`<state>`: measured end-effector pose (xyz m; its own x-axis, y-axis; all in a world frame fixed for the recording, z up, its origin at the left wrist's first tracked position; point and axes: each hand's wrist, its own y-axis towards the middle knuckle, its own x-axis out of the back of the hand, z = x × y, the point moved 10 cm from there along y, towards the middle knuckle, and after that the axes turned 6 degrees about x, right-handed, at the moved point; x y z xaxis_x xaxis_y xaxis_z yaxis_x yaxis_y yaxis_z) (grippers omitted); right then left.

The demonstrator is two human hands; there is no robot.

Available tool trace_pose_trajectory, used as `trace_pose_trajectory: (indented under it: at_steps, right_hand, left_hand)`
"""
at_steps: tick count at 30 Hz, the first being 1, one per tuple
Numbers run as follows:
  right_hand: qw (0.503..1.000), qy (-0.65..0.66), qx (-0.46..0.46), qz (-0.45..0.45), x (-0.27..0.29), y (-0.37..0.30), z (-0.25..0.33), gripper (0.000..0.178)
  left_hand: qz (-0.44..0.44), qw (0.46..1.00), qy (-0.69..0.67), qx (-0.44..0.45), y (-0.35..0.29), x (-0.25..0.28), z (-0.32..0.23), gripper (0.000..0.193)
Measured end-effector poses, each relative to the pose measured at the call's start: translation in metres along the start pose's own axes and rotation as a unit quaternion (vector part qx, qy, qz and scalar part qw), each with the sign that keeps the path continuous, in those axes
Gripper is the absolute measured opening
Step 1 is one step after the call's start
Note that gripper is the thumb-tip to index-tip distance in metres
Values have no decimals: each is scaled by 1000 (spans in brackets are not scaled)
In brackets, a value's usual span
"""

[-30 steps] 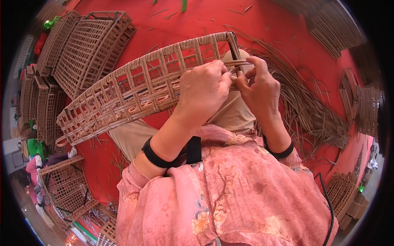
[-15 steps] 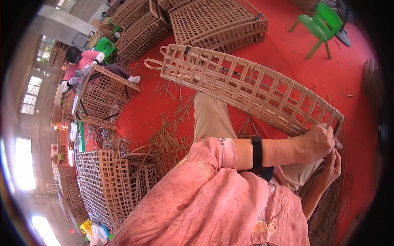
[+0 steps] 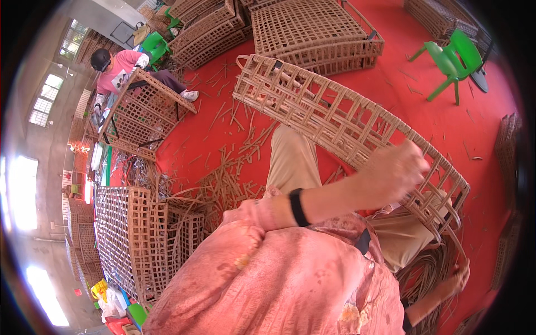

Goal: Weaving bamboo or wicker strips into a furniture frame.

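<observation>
A long, narrow wicker basket (image 3: 301, 114) with open-lattice sides lies slantwise across my knees, from the upper middle down to the right. My left hand (image 3: 399, 170), a black band on its wrist, is raised in front of the basket's right half. Its fingers are curled into a fist, slightly blurred, and whatever is inside them is hidden. Lower at the right, apart from the basket, my right hand (image 3: 458, 278) pinches a thin wicker strand (image 3: 461, 249) that runs down from the basket's right end.
Loose long strands (image 3: 424, 279) lie beside my right leg. Cut scraps (image 3: 223, 181) litter the red floor. Woven baskets (image 3: 120, 240) stand at the left, with more stacked (image 3: 304, 28) behind. A co-worker (image 3: 120, 70) sits with a framed basket (image 3: 142, 114). A green chair (image 3: 455, 58) stands far right.
My hands were together at the basket's right end. The left has moved up and left; the right has moved down and away, drawing the strand out. The view has shifted slightly.
</observation>
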<state>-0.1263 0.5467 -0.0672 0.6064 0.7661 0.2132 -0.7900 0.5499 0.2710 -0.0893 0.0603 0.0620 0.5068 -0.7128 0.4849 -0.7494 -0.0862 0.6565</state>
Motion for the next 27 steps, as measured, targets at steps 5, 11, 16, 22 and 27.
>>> trace_pose_trajectory:
  at_steps: [5, 11, 16, 22, 27]
  right_hand:
    - [993, -91, -24, 77, 47, 62, -25, 31]
    - [997, 48, -57, 12, 15, 54, -48, 35]
    - [859, 390, -258, 209, -67, 15, -90, 43]
    - [879, 354, -204, 246, -122, -54, -15, 42]
    - [925, 328, -111, 155, -133, -42, 9, 36]
  left_hand:
    - [-147, 973, 135, 119, -30, 125, 84, 13]
    - [-369, 862, 162, 307, -105, 311, 237, 27]
    - [-296, 856, -153, 394, -108, 308, 337, 30]
    - [-349, 812, -278, 376, -111, 284, 355, 20]
    - [-371, 825, -245, 350, -110, 289, 349, 21]
